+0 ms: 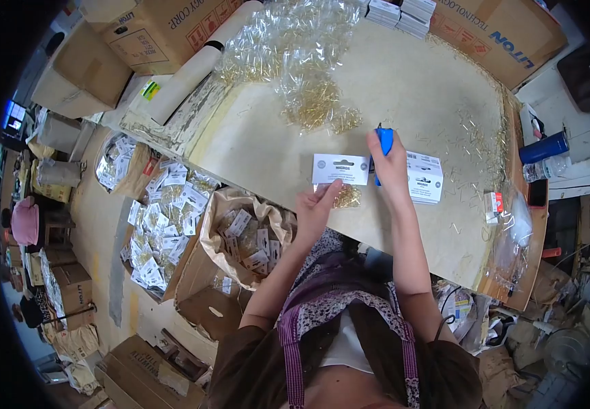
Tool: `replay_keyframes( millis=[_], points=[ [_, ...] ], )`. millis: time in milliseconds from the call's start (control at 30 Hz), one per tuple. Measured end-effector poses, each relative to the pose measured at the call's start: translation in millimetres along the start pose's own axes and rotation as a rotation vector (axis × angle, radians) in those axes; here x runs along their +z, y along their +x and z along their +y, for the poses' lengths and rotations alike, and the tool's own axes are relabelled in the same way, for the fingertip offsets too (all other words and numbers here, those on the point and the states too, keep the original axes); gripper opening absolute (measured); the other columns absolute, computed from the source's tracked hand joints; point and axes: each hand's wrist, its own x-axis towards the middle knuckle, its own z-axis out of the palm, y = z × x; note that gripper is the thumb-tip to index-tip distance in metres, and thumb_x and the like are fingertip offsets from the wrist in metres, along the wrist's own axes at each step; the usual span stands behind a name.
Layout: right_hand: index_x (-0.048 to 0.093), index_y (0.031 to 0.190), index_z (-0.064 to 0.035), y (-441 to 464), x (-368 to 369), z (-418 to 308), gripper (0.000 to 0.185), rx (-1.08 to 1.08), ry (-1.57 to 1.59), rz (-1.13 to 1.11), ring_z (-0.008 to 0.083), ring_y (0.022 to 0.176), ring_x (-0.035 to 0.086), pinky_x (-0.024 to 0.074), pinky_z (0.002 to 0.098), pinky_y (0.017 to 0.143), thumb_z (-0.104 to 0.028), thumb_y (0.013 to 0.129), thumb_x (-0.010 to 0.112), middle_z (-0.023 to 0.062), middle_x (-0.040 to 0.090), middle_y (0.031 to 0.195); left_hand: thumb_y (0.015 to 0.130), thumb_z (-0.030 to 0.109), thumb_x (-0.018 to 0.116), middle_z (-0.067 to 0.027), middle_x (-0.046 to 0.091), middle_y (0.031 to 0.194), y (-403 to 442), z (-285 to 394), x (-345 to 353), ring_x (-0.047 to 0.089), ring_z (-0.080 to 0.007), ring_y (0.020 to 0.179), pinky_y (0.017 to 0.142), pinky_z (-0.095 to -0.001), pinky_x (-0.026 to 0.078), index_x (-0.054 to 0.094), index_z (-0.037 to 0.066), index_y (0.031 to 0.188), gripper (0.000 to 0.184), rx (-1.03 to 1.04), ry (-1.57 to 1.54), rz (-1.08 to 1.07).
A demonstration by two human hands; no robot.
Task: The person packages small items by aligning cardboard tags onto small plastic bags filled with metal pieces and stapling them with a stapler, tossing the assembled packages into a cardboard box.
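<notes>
My left hand (315, 208) pinches a small clear bag of gold-coloured metal pieces (347, 197) just under its white header card (340, 168). The card lies face up, with its hanging slot away from me. In my right hand (389, 163) is a blue stapler (384, 144), held upright at the card's right edge; whether its jaw touches the card cannot be made out. Close to the right wrist lies a stack of white header cards (425, 178). Beyond both hands is a heap of filled clear bags (308, 65), with gold pieces in them.
Loose staples (469, 146) are scattered over the right of the table (268, 146). A small red-and-white box (493, 206) and a blue bottle (544, 148) are at the right. Below left, a paper-lined carton (211, 238) and another carton hold carded bags (162, 235).
</notes>
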Motion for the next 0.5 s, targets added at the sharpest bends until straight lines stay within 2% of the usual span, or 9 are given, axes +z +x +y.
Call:
replay_keyframes(
  millis=[33,100,167,200,267,400,500],
  points=[
    [0.055,0.081,-0.0018,4,3,10,0.038,-0.004,0.002,-0.022,0.0069,0.059,0.046,0.0371,0.0211,0.052,-0.040,0.087,0.054,0.0013,0.054,0.069,0.084,0.012,0.062,-0.0018,0.063,0.090,-3,-1,4,0.055,-0.0057,0.077,0.070,-0.0192,0.043,0.063,-0.003,0.100,0.022,0.000,0.001,-0.003],
    [0.055,0.080,-0.0023,2,6,15,0.041,0.042,0.069,-0.053,0.0070,0.058,0.046,0.0372,0.0213,0.051,-0.042,0.087,0.052,0.0015,0.054,0.067,0.086,0.011,0.058,0.0015,0.061,0.084,-9,0,14,0.050,-0.0017,0.074,0.065,-0.0173,0.041,0.064,-0.006,0.097,0.021,0.120,-0.038,0.011],
    [0.055,0.075,-0.0035,-3,12,13,0.048,0.077,0.134,-0.056,0.0067,0.053,0.043,0.0358,0.0221,0.050,-0.049,0.088,0.047,0.0007,0.051,0.060,0.087,0.010,0.058,0.0007,0.062,0.085,-12,-3,18,0.051,-0.0027,0.075,0.067,-0.0174,0.041,0.063,-0.005,0.099,0.020,0.115,-0.054,0.000],
    [0.055,0.075,-0.0035,-3,13,16,0.048,0.079,0.133,-0.058,0.0067,0.053,0.043,0.0358,0.0221,0.050,-0.049,0.088,0.047,0.0007,0.051,0.060,0.087,0.009,0.057,-0.0001,0.062,0.087,-14,-4,19,0.052,-0.0037,0.076,0.070,-0.0174,0.041,0.063,-0.005,0.101,0.021,0.112,-0.070,-0.009],
    [0.054,0.072,-0.0034,-3,16,25,0.048,-0.049,0.057,0.079,0.0069,0.050,0.040,0.0331,0.0231,0.047,-0.048,0.088,0.048,-0.0002,0.049,0.058,0.087,0.010,0.058,0.0005,0.062,0.086,-18,-4,20,0.051,-0.0032,0.076,0.069,-0.0173,0.041,0.062,-0.005,0.101,0.021,0.086,-0.046,-0.018],
    [0.054,0.070,-0.0011,-4,13,27,0.051,0.027,0.092,0.106,0.0105,0.051,0.044,0.0352,0.0275,0.048,-0.051,0.083,0.054,0.0029,0.048,0.055,0.087,0.010,0.058,0.0021,0.061,0.084,-22,-8,22,0.050,-0.0022,0.073,0.066,-0.0167,0.041,0.063,-0.006,0.100,0.021,0.101,-0.019,-0.029],
    [0.055,0.072,-0.0012,-8,11,19,0.047,-0.003,0.044,0.135,0.0109,0.050,0.046,0.0369,0.0273,0.047,-0.046,0.085,0.054,0.0037,0.050,0.055,0.087,0.010,0.057,0.0028,0.061,0.081,-13,-11,23,0.049,-0.0019,0.070,0.062,-0.0164,0.040,0.063,-0.006,0.099,0.021,0.118,-0.013,-0.007]
  ],
)
